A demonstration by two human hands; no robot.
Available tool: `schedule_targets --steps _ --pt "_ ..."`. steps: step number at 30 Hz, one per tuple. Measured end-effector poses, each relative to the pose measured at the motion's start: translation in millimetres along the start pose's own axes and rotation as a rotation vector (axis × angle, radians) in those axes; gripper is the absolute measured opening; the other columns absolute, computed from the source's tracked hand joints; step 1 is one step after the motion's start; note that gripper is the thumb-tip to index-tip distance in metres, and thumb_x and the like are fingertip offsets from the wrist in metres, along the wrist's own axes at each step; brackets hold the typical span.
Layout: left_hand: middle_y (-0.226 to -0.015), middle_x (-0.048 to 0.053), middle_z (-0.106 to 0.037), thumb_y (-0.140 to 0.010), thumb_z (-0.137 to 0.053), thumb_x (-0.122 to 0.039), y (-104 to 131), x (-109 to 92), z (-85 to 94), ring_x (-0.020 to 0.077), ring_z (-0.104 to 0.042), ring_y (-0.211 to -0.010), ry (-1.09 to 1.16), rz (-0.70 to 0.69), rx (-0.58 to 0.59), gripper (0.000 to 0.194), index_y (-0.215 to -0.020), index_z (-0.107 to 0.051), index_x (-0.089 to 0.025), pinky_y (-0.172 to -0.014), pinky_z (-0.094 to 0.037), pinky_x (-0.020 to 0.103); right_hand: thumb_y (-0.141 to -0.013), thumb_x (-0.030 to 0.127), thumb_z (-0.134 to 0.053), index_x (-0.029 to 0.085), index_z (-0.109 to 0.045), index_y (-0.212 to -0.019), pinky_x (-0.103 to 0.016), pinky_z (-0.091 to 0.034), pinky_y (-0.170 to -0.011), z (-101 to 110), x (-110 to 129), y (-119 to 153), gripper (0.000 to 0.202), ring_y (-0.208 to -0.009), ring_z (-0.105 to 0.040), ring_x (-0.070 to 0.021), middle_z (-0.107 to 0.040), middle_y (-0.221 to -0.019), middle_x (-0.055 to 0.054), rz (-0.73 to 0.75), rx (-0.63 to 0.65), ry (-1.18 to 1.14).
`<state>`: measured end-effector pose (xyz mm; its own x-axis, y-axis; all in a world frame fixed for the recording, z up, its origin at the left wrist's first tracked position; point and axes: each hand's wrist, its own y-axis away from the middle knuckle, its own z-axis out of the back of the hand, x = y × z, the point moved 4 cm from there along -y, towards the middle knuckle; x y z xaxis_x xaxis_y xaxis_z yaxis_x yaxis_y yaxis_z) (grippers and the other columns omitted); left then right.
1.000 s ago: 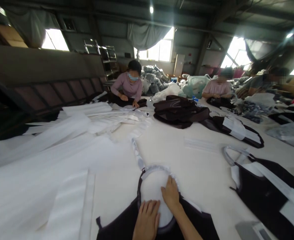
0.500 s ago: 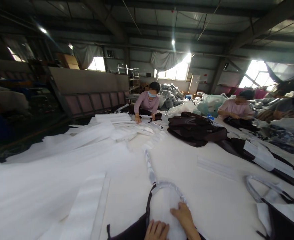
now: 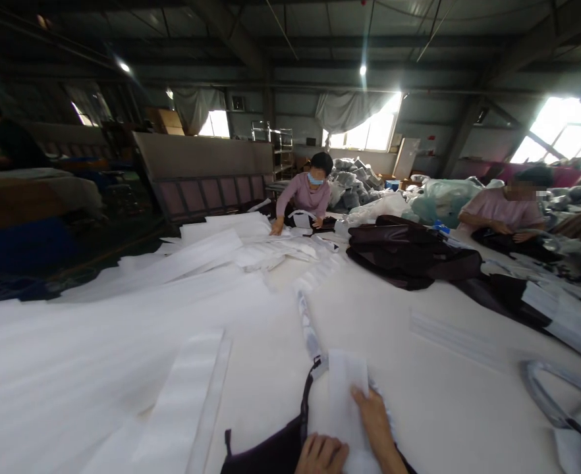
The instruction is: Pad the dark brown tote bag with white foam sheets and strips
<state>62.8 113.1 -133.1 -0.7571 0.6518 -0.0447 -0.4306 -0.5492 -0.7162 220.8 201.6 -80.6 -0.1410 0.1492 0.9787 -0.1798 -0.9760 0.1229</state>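
A white sheet lies over the loop of the black bag. The right hand pinches the sheet's edge, seemingly against shifting; the left hand rests beside the bag's body, likely steadying, though its grip cannot be told.

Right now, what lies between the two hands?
In the head view, a stretch of white sheet lies between the left hand and the right hand.

White sheet, oblong, upper end overlapping the handle loop of one black bag (lower part out of view); bag spread on the worktop.
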Motion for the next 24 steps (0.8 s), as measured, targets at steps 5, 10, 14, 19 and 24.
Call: schedule_targets --steps 5,10,14,19,24 --pt "-0.102 -0.001 -0.070 -0.092 -0.061 -0.040 -17.7 -6.1 7.5 0.0203 -0.062 -0.091 0.074 0.071 0.260 0.032 -0.123 -0.060 -0.028 -0.092 -0.048 0.038 -0.059 0.063 -0.061 0.019 -0.066 -0.066 -0.036 -0.050 -0.057 -0.6 47.6 -38.9 0.044 -0.058 -0.060 -0.0232 -0.066 -0.058 -0.005 -0.011 -0.055 -0.082" --pt "-0.120 0.001 -0.066 -0.095 -0.055 -0.028 -43.7 -15.8 31.3 0.0223 -0.058 -0.109 0.212 0.209 0.500 0.038 -0.133 -0.056 -0.029 -0.106 -0.042 0.044 -0.056 0.057 -0.066 0.020 -0.059 -0.058 -0.029 -0.044 -0.054 -7.6 98.9 -87.9 0.038 -0.053 -0.052 -0.0156 -0.059 -0.052 0.001 -0.008 -0.004 -0.080" --pt "-0.123 0.005 -0.065 -0.097 -0.050 -0.025 -59.7 -17.9 43.0 0.0240 -0.056 -0.114 0.269 0.235 0.572 0.039 -0.135 -0.055 -0.024 -0.108 -0.041 0.047 -0.057 0.048 -0.073 0.017 -0.061 -0.058 -0.026 -0.043 -0.054 -14.6 122.3 -102.7 0.034 -0.054 -0.053 -0.0134 -0.061 -0.054 0.002 -0.044 0.117 -0.058" --pt "-0.118 0.010 -0.066 -0.095 -0.050 -0.024 -69.0 -19.4 47.0 0.0271 -0.056 -0.112 0.278 0.196 0.545 0.029 -0.122 -0.060 -0.017 -0.105 -0.042 0.049 -0.066 0.050 -0.077 0.012 -0.071 -0.075 -0.026 -0.050 -0.061 12.7 161.3 -42.8 0.039 -0.064 -0.063 -0.0153 -0.072 -0.072 -0.003 -0.004 0.312 -0.041" --pt "-0.115 0.011 -0.064 -0.095 -0.048 -0.022 -68.8 -17.9 39.0 0.0278 -0.054 -0.110 0.320 0.250 0.562 0.022 -0.110 -0.064 -0.018 -0.104 -0.041 0.047 -0.091 0.044 -0.064 0.017 -0.075 -0.099 -0.030 -0.057 -0.082 64.9 181.6 90.6 0.031 -0.089 -0.071 -0.0189 -0.077 -0.096 -0.005 0.311 0.444 0.192"
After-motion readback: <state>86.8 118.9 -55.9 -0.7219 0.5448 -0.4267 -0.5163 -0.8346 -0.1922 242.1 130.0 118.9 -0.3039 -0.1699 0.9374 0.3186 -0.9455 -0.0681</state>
